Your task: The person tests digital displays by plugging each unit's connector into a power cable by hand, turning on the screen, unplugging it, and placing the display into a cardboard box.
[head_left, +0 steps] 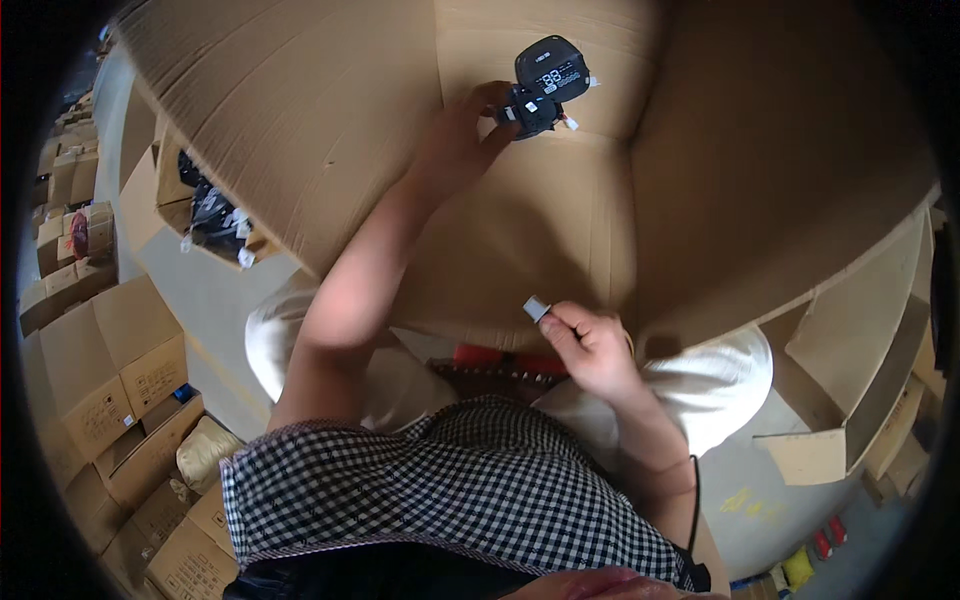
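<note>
My left hand (470, 125) reaches far into the large cardboard box. Its thumb and fingers close on a black plastic display unit (532, 112), the lower of two dark parts. Against its upper edge rests a rounded black display panel (553, 70) with white digits on its face; whether the two are joined I cannot tell. Small white plugs stick out at their right side. Nearer to me, at the box's front edge, my right hand (595, 350) pinches a small light-grey plug connector (537, 307). A thin yellowish wire shows beside that hand.
Tall walls of the cardboard box (300, 110) rise around my hands. To the left stands a smaller carton of black parts (215, 215), with more cartons (110, 390) beyond. An open carton (810, 455) is at the right. Something red (490, 358) lies between my knees.
</note>
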The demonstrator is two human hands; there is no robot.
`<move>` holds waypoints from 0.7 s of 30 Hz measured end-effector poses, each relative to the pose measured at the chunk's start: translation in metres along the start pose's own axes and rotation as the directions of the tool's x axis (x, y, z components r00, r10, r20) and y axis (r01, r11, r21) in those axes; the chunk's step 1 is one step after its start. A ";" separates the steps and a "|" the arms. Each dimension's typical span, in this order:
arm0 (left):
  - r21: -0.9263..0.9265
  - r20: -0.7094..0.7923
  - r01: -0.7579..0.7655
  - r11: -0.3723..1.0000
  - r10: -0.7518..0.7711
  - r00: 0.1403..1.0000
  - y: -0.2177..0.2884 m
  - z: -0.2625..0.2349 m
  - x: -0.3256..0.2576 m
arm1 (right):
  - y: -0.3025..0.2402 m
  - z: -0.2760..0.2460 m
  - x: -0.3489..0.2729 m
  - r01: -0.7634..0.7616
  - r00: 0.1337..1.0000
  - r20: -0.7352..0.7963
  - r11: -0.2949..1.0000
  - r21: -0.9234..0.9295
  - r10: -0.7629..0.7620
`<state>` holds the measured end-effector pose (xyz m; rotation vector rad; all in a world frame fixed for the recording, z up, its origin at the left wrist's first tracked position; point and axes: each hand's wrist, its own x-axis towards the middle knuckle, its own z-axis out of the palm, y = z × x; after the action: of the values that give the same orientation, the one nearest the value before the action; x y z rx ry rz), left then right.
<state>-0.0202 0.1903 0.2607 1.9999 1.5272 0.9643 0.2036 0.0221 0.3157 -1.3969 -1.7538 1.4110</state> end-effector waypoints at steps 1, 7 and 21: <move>-0.123 0.041 0.205 0.971 -0.201 0.979 -0.036 0.031 0.013 | 0.002 0.004 0.002 0.014 1.000 -0.004 0.999 0.041 -0.014; -0.357 -0.018 0.527 0.771 -0.570 0.821 -0.172 0.138 0.095 | 0.014 -0.010 0.014 -0.109 0.991 0.086 0.991 0.081 0.102; -0.400 0.345 0.387 0.831 -0.255 0.903 -0.183 0.206 0.107 | 0.031 -0.015 0.030 -0.256 0.960 0.139 0.963 0.083 0.243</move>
<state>0.0315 0.3594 0.0240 1.4105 1.2777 0.7727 0.2180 0.0542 0.2864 -1.5465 -1.5992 1.7324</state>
